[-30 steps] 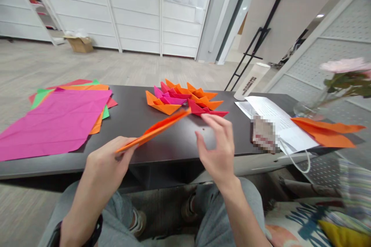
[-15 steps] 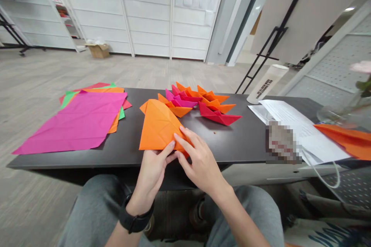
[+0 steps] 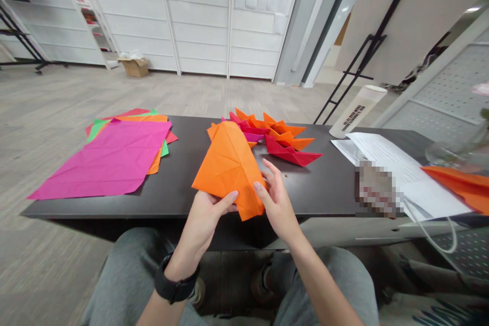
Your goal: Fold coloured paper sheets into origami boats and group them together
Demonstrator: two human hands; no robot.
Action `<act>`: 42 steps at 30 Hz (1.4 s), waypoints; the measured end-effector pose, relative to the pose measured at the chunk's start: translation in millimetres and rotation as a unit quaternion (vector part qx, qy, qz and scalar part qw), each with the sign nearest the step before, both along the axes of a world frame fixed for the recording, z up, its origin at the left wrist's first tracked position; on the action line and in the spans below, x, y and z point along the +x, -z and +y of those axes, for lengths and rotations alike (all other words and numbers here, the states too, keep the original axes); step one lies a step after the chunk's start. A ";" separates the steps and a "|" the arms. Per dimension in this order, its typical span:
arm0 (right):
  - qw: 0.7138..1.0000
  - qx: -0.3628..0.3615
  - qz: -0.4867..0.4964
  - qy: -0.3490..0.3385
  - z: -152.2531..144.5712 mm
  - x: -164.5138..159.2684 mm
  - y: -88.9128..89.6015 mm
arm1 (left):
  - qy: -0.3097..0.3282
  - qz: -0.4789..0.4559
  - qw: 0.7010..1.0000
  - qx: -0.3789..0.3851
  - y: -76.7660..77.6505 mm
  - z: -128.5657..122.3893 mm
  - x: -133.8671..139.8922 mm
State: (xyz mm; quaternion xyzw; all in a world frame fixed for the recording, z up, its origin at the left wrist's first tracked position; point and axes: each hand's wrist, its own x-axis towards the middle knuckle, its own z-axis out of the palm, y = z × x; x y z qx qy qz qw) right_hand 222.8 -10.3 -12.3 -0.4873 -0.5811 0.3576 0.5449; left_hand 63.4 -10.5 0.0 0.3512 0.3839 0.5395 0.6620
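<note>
1 orange ppr held btwn L hand & R hand.

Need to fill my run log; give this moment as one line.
left hand: holds folded orange paper, near edge; right hand: holds right edge; beyond: paper boats; left: layered sheets, magenta on top

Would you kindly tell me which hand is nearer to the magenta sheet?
Left: the left hand is to the right of the magenta sheet, holding the orange paper; the right hand is farther off, at that paper's right edge.
</note>
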 end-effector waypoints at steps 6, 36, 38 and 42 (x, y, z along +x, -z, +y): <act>0.961 0.169 -0.195 0.098 3.1 19.4 -9.4 | 0.021 0.096 0.994 0.040 7.0 11.1 -26.2; 0.846 0.123 -0.510 -0.094 -0.7 10.8 -7.1 | 0.099 0.635 0.669 0.374 15.5 9.2 -53.9; 0.855 0.107 -0.497 -0.099 -1.5 12.8 -7.7 | 0.118 0.624 0.672 0.381 18.6 12.3 -59.4; 0.856 0.095 -0.489 -0.134 -4.3 22.8 -13.6 | 0.135 0.621 0.662 0.398 15.9 17.0 -69.2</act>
